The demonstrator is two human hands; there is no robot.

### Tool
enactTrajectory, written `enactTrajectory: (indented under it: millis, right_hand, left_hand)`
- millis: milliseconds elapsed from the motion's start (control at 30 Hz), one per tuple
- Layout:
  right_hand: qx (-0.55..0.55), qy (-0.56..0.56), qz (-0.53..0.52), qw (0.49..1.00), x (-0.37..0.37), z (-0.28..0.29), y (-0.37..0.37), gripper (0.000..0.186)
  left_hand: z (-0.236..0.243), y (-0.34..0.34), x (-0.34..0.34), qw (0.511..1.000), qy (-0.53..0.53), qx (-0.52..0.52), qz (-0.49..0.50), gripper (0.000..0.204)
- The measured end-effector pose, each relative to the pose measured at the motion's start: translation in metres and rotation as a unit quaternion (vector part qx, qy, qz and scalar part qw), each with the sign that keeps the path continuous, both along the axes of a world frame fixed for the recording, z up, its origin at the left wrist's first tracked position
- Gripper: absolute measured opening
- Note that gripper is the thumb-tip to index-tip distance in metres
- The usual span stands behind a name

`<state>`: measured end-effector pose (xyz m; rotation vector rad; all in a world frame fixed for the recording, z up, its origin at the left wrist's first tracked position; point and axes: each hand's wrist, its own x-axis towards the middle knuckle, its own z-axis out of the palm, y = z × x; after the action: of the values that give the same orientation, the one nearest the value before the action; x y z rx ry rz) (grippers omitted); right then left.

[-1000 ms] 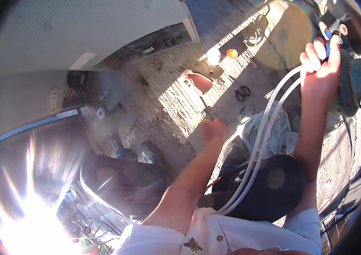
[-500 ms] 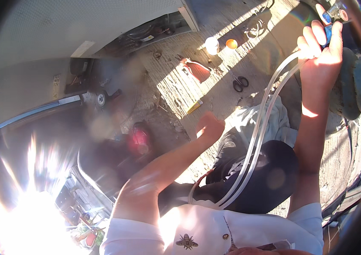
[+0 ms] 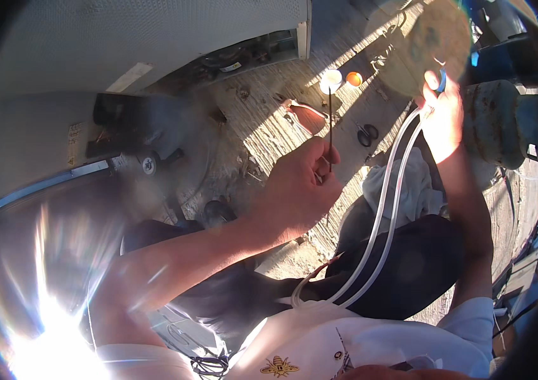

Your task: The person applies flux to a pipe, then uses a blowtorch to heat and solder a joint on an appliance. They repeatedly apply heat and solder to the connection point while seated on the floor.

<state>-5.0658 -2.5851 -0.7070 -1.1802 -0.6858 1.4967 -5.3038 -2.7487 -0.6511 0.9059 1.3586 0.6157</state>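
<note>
My left hand (image 3: pixel 301 183) is closed around a thin dark rod (image 3: pixel 330 120). The rod's far end meets a small white jar (image 3: pixel 330 81) on the ground; whether it dips inside I cannot tell. An orange lid (image 3: pixel 354 79) lies just right of the jar. At the right, my right hand (image 3: pixel 443 120) is closed on a blue-handled tool (image 3: pixel 442 81), most of which the fingers hide. Two clear hoses (image 3: pixel 386 183) run from that hand down to my lap. Red-handled pliers (image 3: pixel 305 117) and black-handled scissors (image 3: pixel 367 134) lie between my hands.
A rusty blue-green gas cylinder (image 3: pixel 500 123) lies beyond my right forearm. Pale cloth (image 3: pixel 396 187) is bunched near my knee. A large grey panelled cabinet (image 3: pixel 218 31) with an open lower bay (image 3: pixel 237 60) stands at the upper left. Strong sun glare covers the lower left.
My left hand has moved forward and now shows a dark rod reaching the jar. My right hand has come lower and inward with the blue-handled tool and hoses. The view has shifted.
</note>
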Motion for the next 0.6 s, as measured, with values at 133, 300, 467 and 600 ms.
enactTrajectory:
  millis: [133,300,467,600]
  right_hand:
    - [0.057,-0.122,-0.021,0.991,-0.018,0.025,0.037,0.029]
    - [-0.053,-0.172,-0.022,0.983,-0.040,0.083,0.014,0.028]
    - [-0.189,-0.206,-0.040,0.959,-0.071,0.079,-0.044,0.035]
    - [-0.223,-0.198,-0.082,0.951,-0.102,0.038,-0.085,0.038]
  left_hand:
    - [-0.001,0.008,-0.036,0.975,-0.082,0.179,-0.102,0.010]
    - [-0.007,0.039,-0.085,0.879,-0.102,0.427,-0.185,0.014]
    - [-0.012,0.053,-0.061,0.792,-0.202,0.568,-0.095,0.024]
    - [0.003,0.054,-0.040,0.757,-0.282,0.587,-0.054,0.023]
